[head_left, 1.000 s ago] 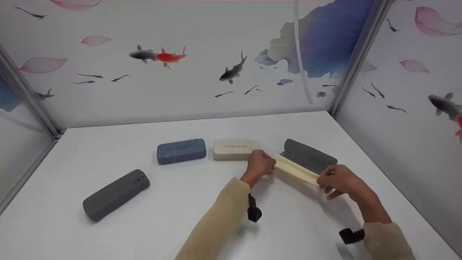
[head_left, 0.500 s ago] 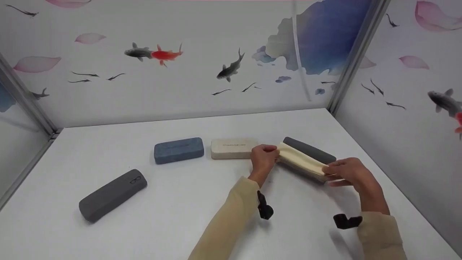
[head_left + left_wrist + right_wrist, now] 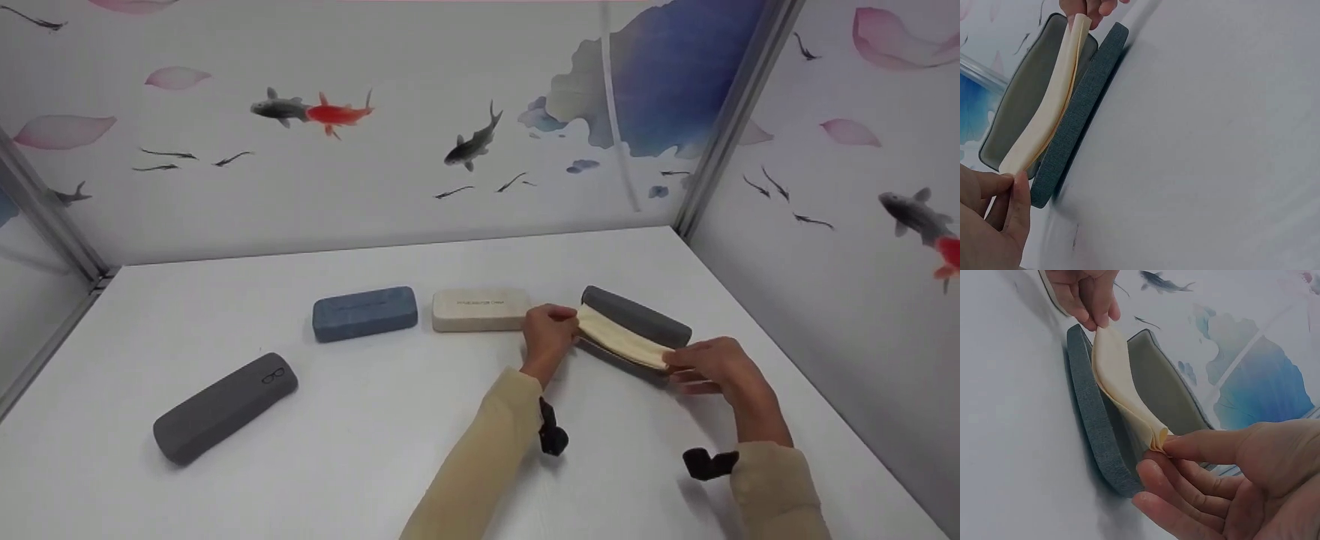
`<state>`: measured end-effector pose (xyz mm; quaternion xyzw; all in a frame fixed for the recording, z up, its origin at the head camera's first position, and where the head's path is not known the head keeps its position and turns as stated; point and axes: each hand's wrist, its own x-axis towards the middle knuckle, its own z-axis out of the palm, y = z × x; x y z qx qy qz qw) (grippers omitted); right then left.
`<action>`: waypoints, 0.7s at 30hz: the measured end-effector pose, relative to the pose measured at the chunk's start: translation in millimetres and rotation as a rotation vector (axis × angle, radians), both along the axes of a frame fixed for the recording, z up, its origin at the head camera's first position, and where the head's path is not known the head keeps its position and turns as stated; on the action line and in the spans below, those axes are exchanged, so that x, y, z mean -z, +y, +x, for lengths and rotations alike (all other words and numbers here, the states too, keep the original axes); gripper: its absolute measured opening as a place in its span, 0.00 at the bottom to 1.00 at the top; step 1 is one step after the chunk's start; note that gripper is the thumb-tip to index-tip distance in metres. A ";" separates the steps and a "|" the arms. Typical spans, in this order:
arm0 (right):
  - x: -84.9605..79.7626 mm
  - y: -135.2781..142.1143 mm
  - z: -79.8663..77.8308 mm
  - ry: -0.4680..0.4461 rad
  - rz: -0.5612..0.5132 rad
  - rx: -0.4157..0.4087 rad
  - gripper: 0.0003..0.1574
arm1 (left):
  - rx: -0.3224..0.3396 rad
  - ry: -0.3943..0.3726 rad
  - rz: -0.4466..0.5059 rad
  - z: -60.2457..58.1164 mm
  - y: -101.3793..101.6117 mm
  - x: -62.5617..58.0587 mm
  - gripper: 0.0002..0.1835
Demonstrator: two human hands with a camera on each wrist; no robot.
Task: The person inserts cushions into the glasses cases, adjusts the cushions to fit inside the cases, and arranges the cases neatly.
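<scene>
A folded pale-yellow cloth (image 3: 624, 339) stretches between both hands over an open dark grey glasses case (image 3: 637, 315). My left hand (image 3: 550, 337) pinches the cloth's left end between thumb and fingers. At the opposite end, my right hand (image 3: 716, 369) pinches it between thumb and index finger, the other fingers spread below. In the right wrist view the cloth (image 3: 1114, 371) sags along the middle, partly within the case (image 3: 1092, 416), whose lid stands raised behind. The left wrist view shows the cloth (image 3: 1050, 112) lying lengthwise between the lid and the front wall.
Just left of the open case lies a closed cream glasses case (image 3: 480, 311). A closed blue case (image 3: 365, 313) stands farther left. Nearer the front left is a closed grey case (image 3: 226, 409) with a glasses print. Printed wall panels (image 3: 375, 202) border the white table (image 3: 360, 465).
Both hands have carried the cloth from in front of the open case to over it, then lowered it. The case's front wall now shows below the cloth. The other cases stay put.
</scene>
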<state>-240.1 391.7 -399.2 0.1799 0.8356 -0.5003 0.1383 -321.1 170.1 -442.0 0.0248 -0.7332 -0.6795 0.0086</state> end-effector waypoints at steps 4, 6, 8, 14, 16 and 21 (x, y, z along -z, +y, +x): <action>2.4 -0.3 -2.2 -0.001 -0.024 0.007 0.35 | 0.011 0.030 -0.066 -1.4 -3.8 -0.5 0.04; 3.4 0.2 -3.0 -0.003 -0.017 0.006 0.35 | 0.015 0.045 -0.106 -2.5 -4.8 -0.1 0.03; 4.4 0.8 -3.2 -0.006 0.003 0.001 0.35 | 0.021 0.063 -0.142 -3.4 -5.0 0.6 0.03; 6.8 1.0 -3.0 -0.009 0.033 0.014 0.33 | 0.041 0.090 -0.199 -4.1 -5.7 4.2 0.02; 7.3 0.2 -3.0 -0.011 0.032 0.023 0.33 | 0.044 0.089 -0.199 -4.1 -6.8 5.4 0.03; 8.1 -1.7 -3.0 -0.022 0.036 0.021 0.35 | 0.084 0.069 -0.129 -4.1 -9.2 7.6 0.05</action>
